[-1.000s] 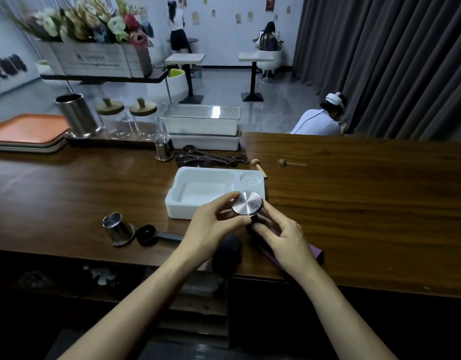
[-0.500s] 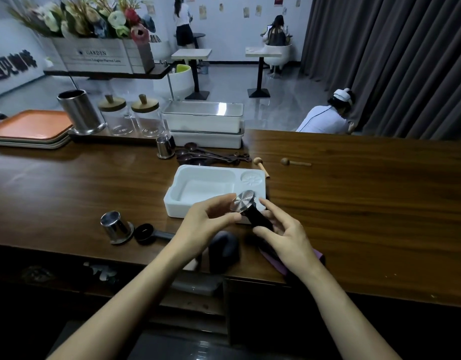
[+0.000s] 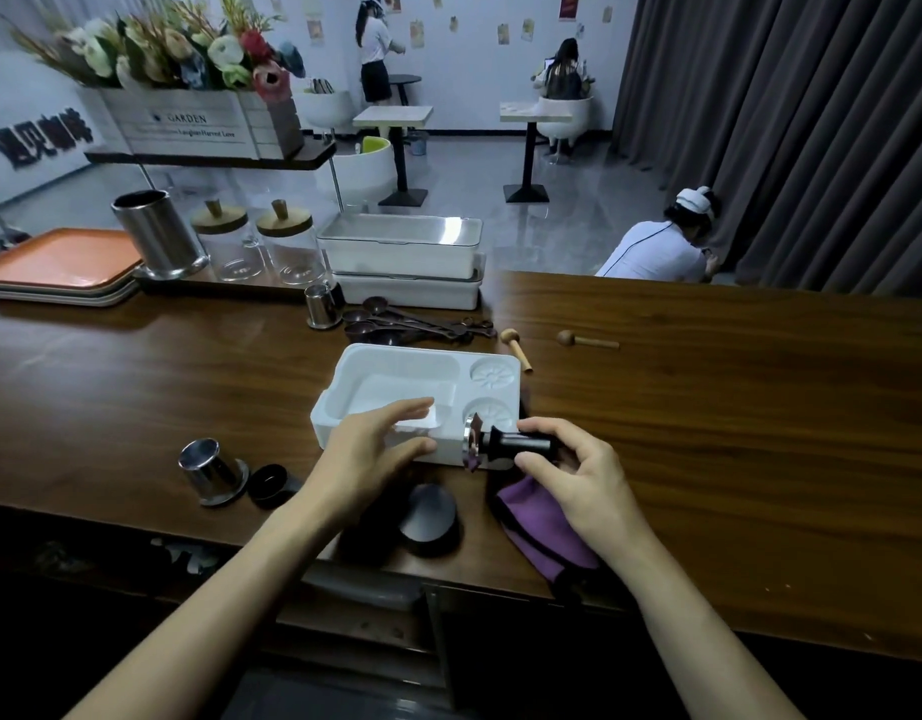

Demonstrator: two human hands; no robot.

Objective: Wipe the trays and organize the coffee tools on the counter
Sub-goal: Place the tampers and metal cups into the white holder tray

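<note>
The tamper (image 3: 500, 444), pinched sideways by the right hand (image 3: 578, 472) over the near corner of the white tray (image 3: 396, 363), was best seated base-down in its round hollow (image 3: 502, 409), the slack left hand (image 3: 365, 454) seemingly empty.

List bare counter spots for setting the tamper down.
Bare: counter right of the white tray, past the wooden sticks; also left of the tray, between orange trays and steel cup. Crowded: front edge from steel cup to purple cloth, and the spoons behind the tray.
</note>
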